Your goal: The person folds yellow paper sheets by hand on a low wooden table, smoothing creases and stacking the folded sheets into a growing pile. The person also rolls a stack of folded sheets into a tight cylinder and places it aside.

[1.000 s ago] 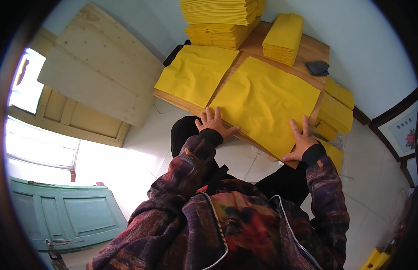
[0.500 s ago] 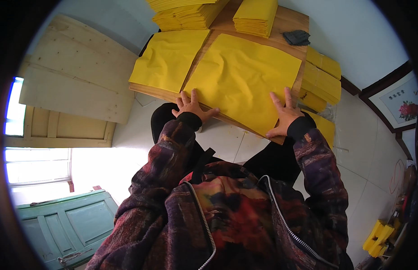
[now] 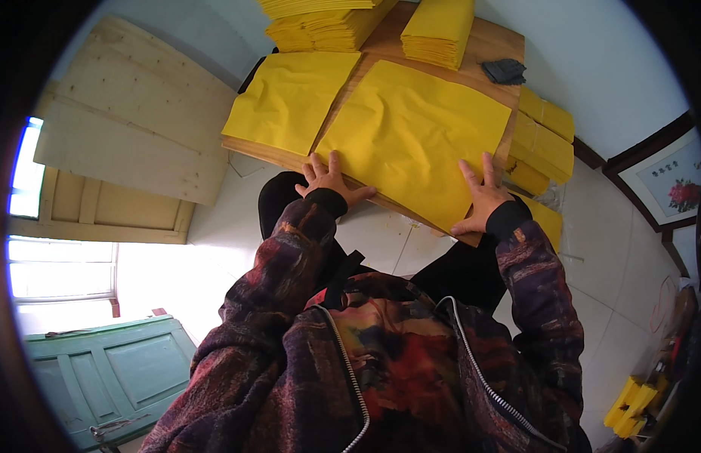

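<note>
A large yellow sheet (image 3: pixel 415 136), slightly wrinkled, lies flat over the right part of the wooden table (image 3: pixel 483 38). My left hand (image 3: pixel 329 183) rests at its near left corner, fingers spread and thumb along the near edge. On the near right corner lies my right hand (image 3: pixel 485 195), its fingers apart and thumb pointing inward. Neither hand grips anything. To the left, a second yellow sheet (image 3: pixel 294 102) lies beside the large one, with a narrow strip of wood showing between them.
Folded yellow stacks (image 3: pixel 328 26) and another yellow stack (image 3: pixel 437 34) stand at the table's far side, near a grey cloth (image 3: pixel 504 72). Yellow bundles (image 3: pixel 543 143) sit right of the table. A wooden board (image 3: pixel 131 113) leans at left, above a green cabinet door (image 3: pixel 131 370).
Both hands stay spread on the large yellow sheet's near corners. The whole view has shifted slightly; I see no clear movement of the sheet.
</note>
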